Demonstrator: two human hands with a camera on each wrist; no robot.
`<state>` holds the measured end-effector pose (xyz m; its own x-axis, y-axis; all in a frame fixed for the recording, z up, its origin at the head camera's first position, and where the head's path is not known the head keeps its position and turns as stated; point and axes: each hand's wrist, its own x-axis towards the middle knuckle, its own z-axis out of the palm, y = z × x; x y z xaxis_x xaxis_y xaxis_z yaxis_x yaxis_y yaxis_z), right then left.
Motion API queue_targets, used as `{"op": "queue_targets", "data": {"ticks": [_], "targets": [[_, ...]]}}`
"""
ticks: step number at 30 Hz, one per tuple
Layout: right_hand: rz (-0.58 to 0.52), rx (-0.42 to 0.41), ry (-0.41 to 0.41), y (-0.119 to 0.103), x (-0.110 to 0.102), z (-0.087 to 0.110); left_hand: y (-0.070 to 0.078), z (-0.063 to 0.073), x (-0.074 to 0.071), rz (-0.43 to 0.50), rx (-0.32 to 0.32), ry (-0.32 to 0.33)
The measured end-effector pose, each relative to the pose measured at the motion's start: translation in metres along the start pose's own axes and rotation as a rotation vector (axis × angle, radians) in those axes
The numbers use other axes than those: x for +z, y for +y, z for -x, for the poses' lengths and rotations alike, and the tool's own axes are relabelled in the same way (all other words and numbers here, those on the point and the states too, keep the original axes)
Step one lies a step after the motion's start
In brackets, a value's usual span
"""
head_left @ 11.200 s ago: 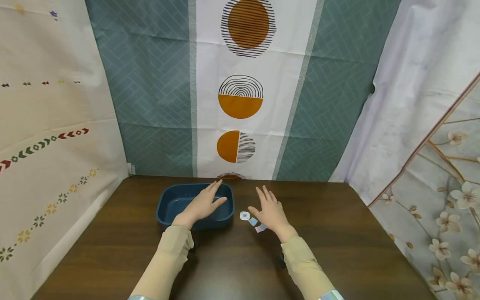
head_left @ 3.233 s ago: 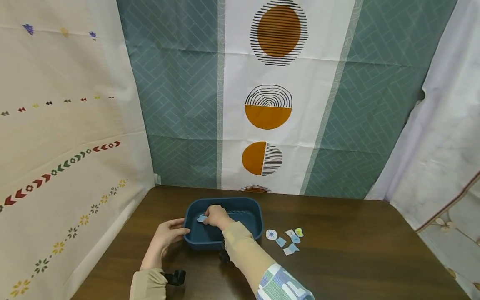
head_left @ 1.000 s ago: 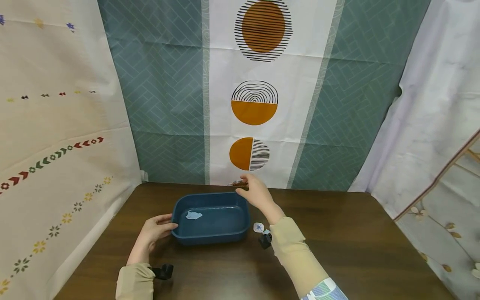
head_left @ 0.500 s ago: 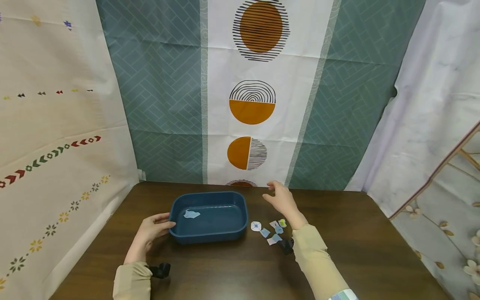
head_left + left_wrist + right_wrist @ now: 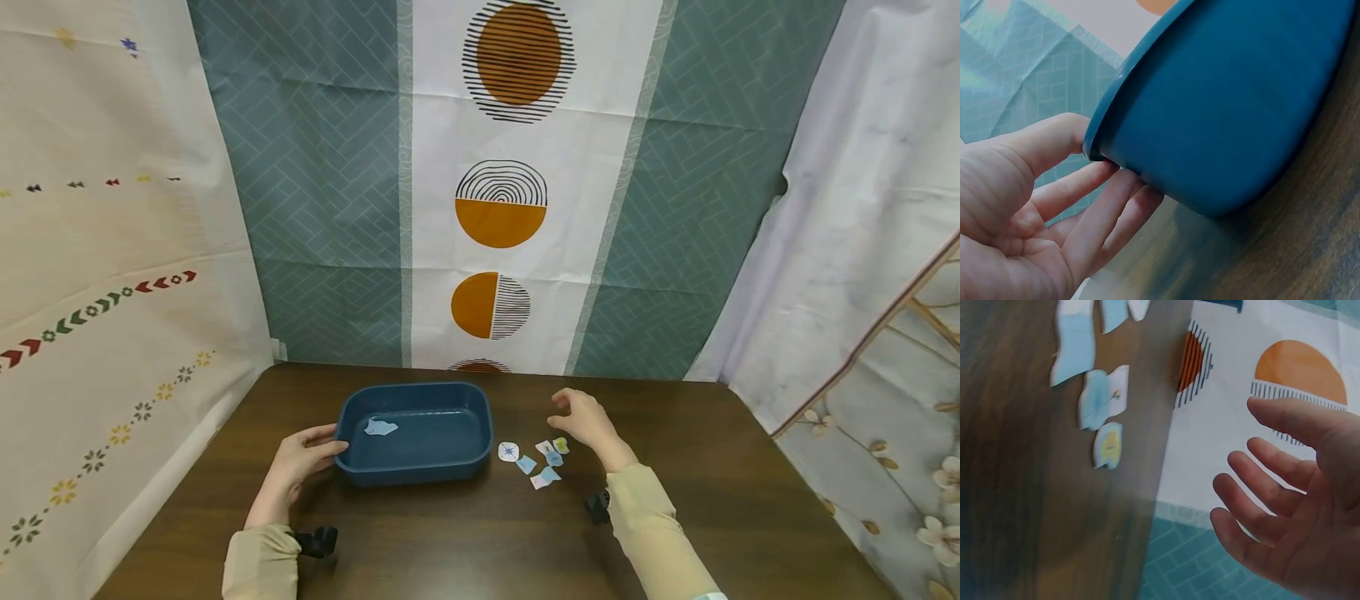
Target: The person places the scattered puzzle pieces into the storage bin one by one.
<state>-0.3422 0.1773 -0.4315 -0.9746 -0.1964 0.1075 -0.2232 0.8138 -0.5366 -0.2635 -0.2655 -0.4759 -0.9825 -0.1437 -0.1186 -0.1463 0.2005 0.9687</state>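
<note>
A dark blue plastic tub (image 5: 417, 475) stands on the wooden table, with a light blue paper cutout (image 5: 380, 427) lying inside at its left. My left hand (image 5: 298, 460) pinches the tub's left end; in the left wrist view the thumb is at the rim (image 5: 1102, 122) and the fingers sit under it. To the tub's right lie several small paper cutouts: a white one with a blue star (image 5: 508, 452), a yellow-green one (image 5: 561, 445) and pale blue pieces (image 5: 546, 477). My right hand (image 5: 588, 423) hovers just beyond them, fingers loosely bent, holding nothing.
The brown table (image 5: 450, 542) reaches back to a hanging green and white cloth (image 5: 322, 167). Patterned cloths hang at the left (image 5: 112, 233) and right (image 5: 870, 333) sides. A black camera is strapped at each wrist.
A light blue cutout went into the tub from my right hand, which released it, then moved right and lowered beside the loose cutouts. My left hand has stayed at the tub's left end since then.
</note>
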Motion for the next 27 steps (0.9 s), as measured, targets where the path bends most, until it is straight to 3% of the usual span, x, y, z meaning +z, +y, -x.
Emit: {"op": "queue_targets", "data": {"ticks": [14,27], "targets": [[0.024,-0.049,-0.121,0.028,0.011,0.008,-0.002,-0.002,-0.001,-0.002,-0.012,-0.025],[0.033,-0.095,-0.183,0.032,0.021,0.018,0.000,-0.001,0.000,0.029,-0.022,-0.015]]}}
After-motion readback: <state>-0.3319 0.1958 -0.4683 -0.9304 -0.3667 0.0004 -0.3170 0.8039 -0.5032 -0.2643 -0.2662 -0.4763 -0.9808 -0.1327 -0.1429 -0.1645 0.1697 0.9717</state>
